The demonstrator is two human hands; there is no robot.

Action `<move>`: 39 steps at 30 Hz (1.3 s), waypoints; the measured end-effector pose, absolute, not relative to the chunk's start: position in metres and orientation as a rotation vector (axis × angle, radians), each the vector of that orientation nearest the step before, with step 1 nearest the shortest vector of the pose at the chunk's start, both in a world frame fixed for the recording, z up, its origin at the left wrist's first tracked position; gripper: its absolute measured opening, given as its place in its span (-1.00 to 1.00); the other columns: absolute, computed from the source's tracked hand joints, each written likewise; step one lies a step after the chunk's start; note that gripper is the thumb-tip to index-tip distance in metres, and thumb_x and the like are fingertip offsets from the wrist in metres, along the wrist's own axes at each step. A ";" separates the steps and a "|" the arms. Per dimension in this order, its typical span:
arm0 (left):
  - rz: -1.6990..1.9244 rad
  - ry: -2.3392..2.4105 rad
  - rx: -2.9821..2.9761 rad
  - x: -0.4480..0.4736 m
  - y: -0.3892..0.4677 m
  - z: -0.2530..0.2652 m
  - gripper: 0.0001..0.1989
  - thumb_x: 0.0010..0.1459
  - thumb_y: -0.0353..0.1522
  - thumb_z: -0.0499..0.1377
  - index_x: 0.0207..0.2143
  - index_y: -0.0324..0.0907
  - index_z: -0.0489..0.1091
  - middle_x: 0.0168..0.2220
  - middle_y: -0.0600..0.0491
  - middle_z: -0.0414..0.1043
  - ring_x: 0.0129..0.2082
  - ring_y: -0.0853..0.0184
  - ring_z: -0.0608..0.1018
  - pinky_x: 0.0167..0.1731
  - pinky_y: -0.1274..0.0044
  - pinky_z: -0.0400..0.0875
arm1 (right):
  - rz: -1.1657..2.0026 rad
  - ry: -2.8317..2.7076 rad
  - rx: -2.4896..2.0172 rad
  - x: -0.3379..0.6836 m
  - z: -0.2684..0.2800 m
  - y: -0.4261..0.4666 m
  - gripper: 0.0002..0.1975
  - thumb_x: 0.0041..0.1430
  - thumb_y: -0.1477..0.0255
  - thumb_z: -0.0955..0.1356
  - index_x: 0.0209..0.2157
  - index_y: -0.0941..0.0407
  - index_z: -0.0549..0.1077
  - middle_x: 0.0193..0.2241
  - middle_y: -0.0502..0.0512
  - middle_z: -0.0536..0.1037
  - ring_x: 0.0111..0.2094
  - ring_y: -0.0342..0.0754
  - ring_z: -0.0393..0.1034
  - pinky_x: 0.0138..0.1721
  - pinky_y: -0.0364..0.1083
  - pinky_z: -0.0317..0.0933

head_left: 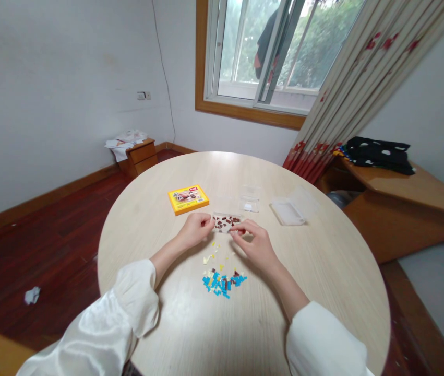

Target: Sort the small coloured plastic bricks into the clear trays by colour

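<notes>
A small clear plastic container with several dark brown toy bricks in it is between my two hands, above the middle of the table. My left hand is closed at its left end, thumb against the edge. At the right end, my right hand pinches the near edge between thumb and fingertips; a tiny brick within that pinch cannot be ruled out. Closer to me lies a loose pile of blue bricks with some brown ones mixed in. A few yellow and cream pieces are scattered between pile and container.
A yellow box lies beyond my left hand on the round table. Past my right hand stand a small open clear case and a larger open clear box. A wooden cabinet is to the right.
</notes>
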State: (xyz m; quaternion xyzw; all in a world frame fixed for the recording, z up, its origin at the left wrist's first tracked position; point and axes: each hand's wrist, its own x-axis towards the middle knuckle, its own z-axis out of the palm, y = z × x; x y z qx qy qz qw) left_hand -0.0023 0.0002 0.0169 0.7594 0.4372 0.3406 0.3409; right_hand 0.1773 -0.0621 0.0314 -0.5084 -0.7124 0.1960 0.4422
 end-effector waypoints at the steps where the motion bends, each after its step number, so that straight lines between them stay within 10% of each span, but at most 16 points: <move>1: 0.843 1.099 2.002 -0.004 -0.002 0.019 -0.65 0.06 -0.37 0.02 -0.74 -0.19 0.01 -0.69 0.22 -0.08 -0.64 0.51 0.07 -0.59 0.59 -0.05 | 0.396 -1.691 -1.283 0.180 0.029 -0.058 -0.88 0.05 0.43 0.31 -0.44 0.14 0.49 -0.48 0.08 0.46 -0.40 -0.08 0.30 -0.30 -0.09 0.17; 13: 0.104 0.562 2.140 -0.018 -0.016 0.030 -0.90 -0.08 -0.41 0.22 -0.57 -0.28 0.39 -0.62 0.20 0.15 -0.62 0.54 0.20 -0.59 0.64 0.07 | 0.193 -1.604 -1.339 0.191 -0.001 -0.030 -0.76 0.11 0.35 0.27 -0.29 0.14 0.53 -0.43 0.15 0.52 -0.38 -0.04 0.32 -0.25 -0.03 0.21; 25: 0.012 0.407 2.261 -0.017 -0.017 0.027 -0.88 -0.06 -0.53 0.19 -0.44 -0.23 0.51 -0.57 0.15 0.27 -0.55 0.51 0.30 -0.50 0.66 0.19 | 1.392 -2.131 -1.379 0.203 0.042 -0.071 -0.79 -0.11 0.41 0.40 -0.39 0.21 0.57 -0.66 -0.09 0.25 -0.58 -0.23 0.09 -0.56 -0.21 -0.03; 39: 0.018 0.603 2.225 -0.018 -0.017 0.031 -0.84 -0.06 -0.57 0.09 -0.48 -0.28 0.46 -0.52 0.12 0.34 -0.53 0.51 0.33 -0.49 0.66 0.20 | 1.440 -2.217 -1.362 0.198 0.038 -0.072 -0.86 -0.10 0.46 0.35 -0.48 0.22 0.54 -0.69 -0.11 0.23 -0.61 -0.25 0.04 -0.59 -0.22 -0.09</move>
